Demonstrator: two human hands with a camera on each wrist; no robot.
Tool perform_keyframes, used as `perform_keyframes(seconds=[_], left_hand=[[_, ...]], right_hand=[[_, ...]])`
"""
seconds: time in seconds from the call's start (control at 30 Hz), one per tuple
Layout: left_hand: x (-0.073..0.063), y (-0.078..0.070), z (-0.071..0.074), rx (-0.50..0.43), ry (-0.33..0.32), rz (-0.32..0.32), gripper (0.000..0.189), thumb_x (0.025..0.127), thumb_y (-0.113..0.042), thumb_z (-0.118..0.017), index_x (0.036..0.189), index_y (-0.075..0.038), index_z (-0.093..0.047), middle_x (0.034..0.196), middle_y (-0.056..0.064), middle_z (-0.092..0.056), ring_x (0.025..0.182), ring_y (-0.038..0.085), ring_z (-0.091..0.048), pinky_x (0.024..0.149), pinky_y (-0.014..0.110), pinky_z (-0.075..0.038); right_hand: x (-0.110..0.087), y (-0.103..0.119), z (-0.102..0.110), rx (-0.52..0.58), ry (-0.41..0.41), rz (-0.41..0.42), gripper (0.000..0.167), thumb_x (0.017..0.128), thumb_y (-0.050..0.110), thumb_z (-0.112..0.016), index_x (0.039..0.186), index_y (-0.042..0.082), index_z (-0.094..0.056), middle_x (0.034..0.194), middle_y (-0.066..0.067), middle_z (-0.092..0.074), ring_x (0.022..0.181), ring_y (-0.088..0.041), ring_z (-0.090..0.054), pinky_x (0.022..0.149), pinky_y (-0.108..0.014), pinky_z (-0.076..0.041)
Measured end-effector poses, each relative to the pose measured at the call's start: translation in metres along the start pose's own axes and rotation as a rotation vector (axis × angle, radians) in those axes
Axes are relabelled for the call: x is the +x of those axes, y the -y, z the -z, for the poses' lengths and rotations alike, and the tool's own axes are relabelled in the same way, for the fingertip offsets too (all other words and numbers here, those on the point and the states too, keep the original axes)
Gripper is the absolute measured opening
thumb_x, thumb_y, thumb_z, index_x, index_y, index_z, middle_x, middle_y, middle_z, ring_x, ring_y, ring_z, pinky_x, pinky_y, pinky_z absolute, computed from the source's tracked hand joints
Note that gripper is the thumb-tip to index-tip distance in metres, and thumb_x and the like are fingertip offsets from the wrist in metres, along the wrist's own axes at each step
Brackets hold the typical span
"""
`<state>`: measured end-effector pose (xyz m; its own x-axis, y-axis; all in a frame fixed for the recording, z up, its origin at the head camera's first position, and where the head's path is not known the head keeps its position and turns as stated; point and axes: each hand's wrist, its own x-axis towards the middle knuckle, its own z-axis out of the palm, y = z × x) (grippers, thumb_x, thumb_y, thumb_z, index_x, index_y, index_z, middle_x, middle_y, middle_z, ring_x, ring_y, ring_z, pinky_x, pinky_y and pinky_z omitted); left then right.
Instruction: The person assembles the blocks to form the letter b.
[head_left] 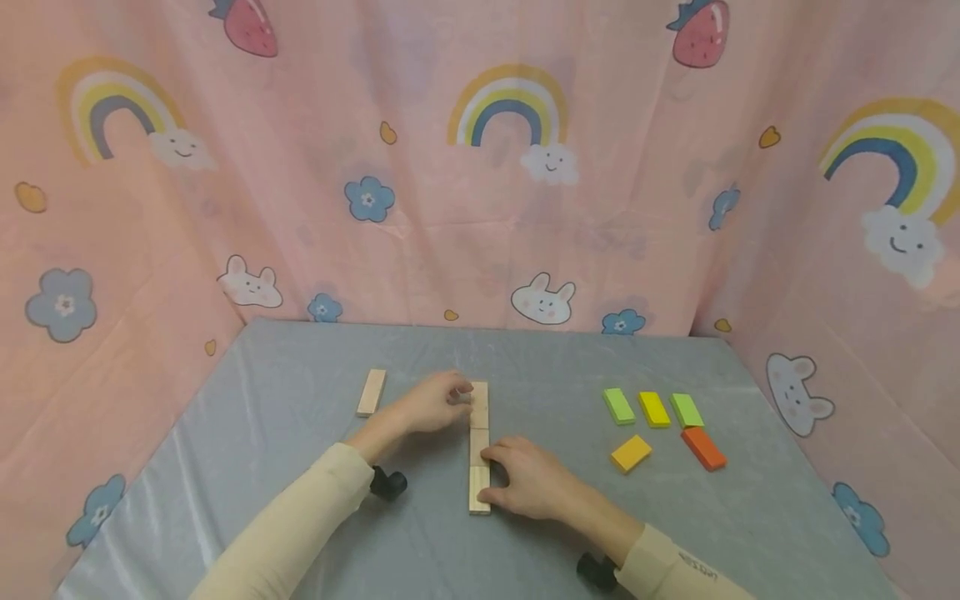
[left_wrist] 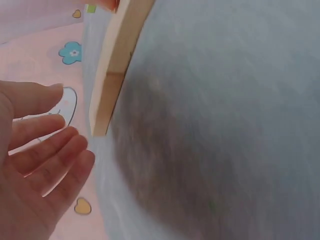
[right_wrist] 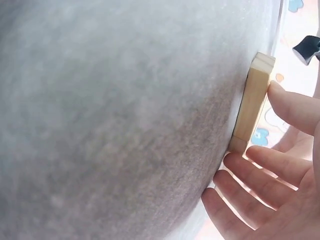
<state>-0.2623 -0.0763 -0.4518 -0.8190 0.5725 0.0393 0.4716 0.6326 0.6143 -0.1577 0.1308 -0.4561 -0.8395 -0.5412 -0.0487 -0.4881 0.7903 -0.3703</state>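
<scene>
Three plain wooden blocks lie end to end in a row (head_left: 479,442) at mid-table. By the far block, on its left side, is my left hand (head_left: 435,402). The left wrist view shows that hand's fingers (left_wrist: 42,165) loosely bent, apart from the wooden row (left_wrist: 106,100), with nothing held. From the right, my right hand (head_left: 536,479) reaches the nearer blocks. In the right wrist view its thumb (right_wrist: 292,107) touches the near block (right_wrist: 252,102), and the other fingers extend along the row's side. Part of the far block is hidden behind the left fingertips.
A single wooden block (head_left: 371,393) lies left of the row. To the right are two green blocks (head_left: 618,406), a yellow block (head_left: 654,409), an orange-yellow block (head_left: 631,454) and a red-orange block (head_left: 703,448). A pink patterned curtain (head_left: 480,250) surrounds the grey-covered table (head_left: 300,358).
</scene>
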Motion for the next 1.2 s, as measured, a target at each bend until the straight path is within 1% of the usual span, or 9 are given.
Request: perform_keyframes(seconds=[0.17, 0.33, 0.43, 0.67, 0.77, 0.9, 1.07, 1.2], left_hand=[[-0.011, 0.007, 0.017, 0.024, -0.049, -0.003, 0.031, 0.099, -0.014, -0.066, 0.124, 0.003, -0.067, 0.121, 0.015, -0.066, 0.108, 0.028, -0.063, 0.089, 0.043, -0.056], [-0.021, 0.016, 0.035, 0.07, -0.122, -0.005, 0.028, 0.099, -0.014, -0.066, 0.121, 0.003, -0.069, 0.119, 0.014, -0.066, 0.106, 0.028, -0.064, 0.09, 0.043, -0.055], [-0.026, 0.024, 0.044, 0.088, -0.15, 0.01, 0.029, 0.099, -0.016, -0.066, 0.122, 0.003, -0.069, 0.12, 0.014, -0.066, 0.107, 0.029, -0.064, 0.09, 0.045, -0.056], [-0.041, 0.044, 0.068, 0.04, -0.19, 0.054, 0.033, 0.099, -0.013, -0.067, 0.125, 0.007, -0.065, 0.123, 0.022, -0.062, 0.111, 0.038, -0.061, 0.09, 0.051, -0.054], [-0.049, 0.055, 0.077, 0.029, -0.208, 0.074, 0.035, 0.099, -0.013, -0.067, 0.126, 0.008, -0.064, 0.125, 0.023, -0.062, 0.113, 0.04, -0.06, 0.09, 0.053, -0.054], [-0.057, 0.071, 0.083, 0.008, -0.199, 0.126, 0.043, 0.098, -0.018, -0.068, 0.133, 0.006, -0.06, 0.133, 0.024, -0.059, 0.118, 0.041, -0.058, 0.092, 0.055, -0.053], [-0.065, 0.087, 0.083, -0.024, -0.131, 0.207, 0.06, 0.095, -0.026, -0.073, 0.142, 0.006, -0.052, 0.14, 0.027, -0.052, 0.124, 0.045, -0.054, 0.098, 0.058, -0.049], [-0.071, 0.095, 0.078, -0.087, -0.082, 0.287, 0.076, 0.089, -0.029, -0.079, 0.148, 0.004, -0.045, 0.146, 0.028, -0.048, 0.131, 0.047, -0.05, 0.105, 0.06, -0.044]], right_hand=[[0.002, 0.001, -0.001, 0.001, 0.004, 0.0, 0.054, 0.084, 0.04, -0.083, 0.124, 0.006, -0.07, 0.113, -0.003, -0.067, 0.101, -0.019, -0.061, 0.082, -0.04, -0.054], [0.004, 0.001, -0.001, 0.009, 0.012, -0.002, 0.056, 0.085, 0.041, -0.082, 0.126, 0.005, -0.069, 0.116, -0.006, -0.067, 0.106, -0.022, -0.062, 0.086, -0.042, -0.055], [0.004, 0.0, -0.001, 0.012, 0.006, 0.004, 0.056, 0.085, 0.04, -0.082, 0.126, 0.004, -0.069, 0.117, -0.007, -0.066, 0.108, -0.024, -0.062, 0.088, -0.043, -0.055], [0.002, -0.002, -0.001, 0.022, -0.008, 0.008, 0.055, 0.086, 0.038, -0.082, 0.127, 0.003, -0.069, 0.121, -0.01, -0.066, 0.114, -0.028, -0.061, 0.09, -0.047, -0.055], [0.002, -0.003, 0.0, 0.037, -0.008, 0.003, 0.055, 0.086, 0.037, -0.082, 0.127, 0.002, -0.068, 0.122, -0.011, -0.066, 0.115, -0.029, -0.061, 0.091, -0.049, -0.054], [0.002, -0.003, 0.0, 0.042, -0.007, 0.003, 0.055, 0.086, 0.037, -0.082, 0.126, 0.002, -0.068, 0.121, -0.011, -0.066, 0.114, -0.03, -0.061, 0.091, -0.049, -0.054], [0.002, -0.002, 0.0, 0.032, -0.003, 0.002, 0.055, 0.085, 0.038, -0.082, 0.126, 0.003, -0.069, 0.119, -0.01, -0.067, 0.113, -0.029, -0.062, 0.091, -0.047, -0.054], [0.001, 0.0, 0.0, 0.025, 0.005, -0.006, 0.055, 0.085, 0.039, -0.083, 0.126, 0.004, -0.069, 0.119, -0.009, -0.067, 0.113, -0.028, -0.062, 0.091, -0.047, -0.054]])
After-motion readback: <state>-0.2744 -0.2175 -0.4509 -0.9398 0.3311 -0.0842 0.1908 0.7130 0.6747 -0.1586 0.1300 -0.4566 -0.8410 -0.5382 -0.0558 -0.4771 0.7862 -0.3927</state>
